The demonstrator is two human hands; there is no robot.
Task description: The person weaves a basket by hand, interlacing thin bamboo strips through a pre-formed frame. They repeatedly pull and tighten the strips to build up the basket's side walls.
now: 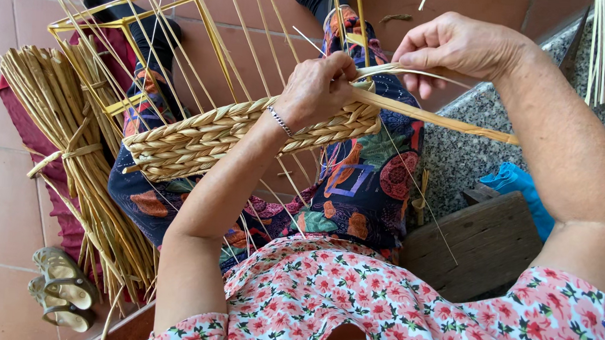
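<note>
Woven straw panel (206, 139): lies across lap, long axis left-right. Left hand (316, 90): nearer, clenched on panel's right end. Right hand (457, 50): just beyond, pinching 1 flat straw strand (445, 121) running rightward. Straw bundle (72, 156): floor, far left.
</note>
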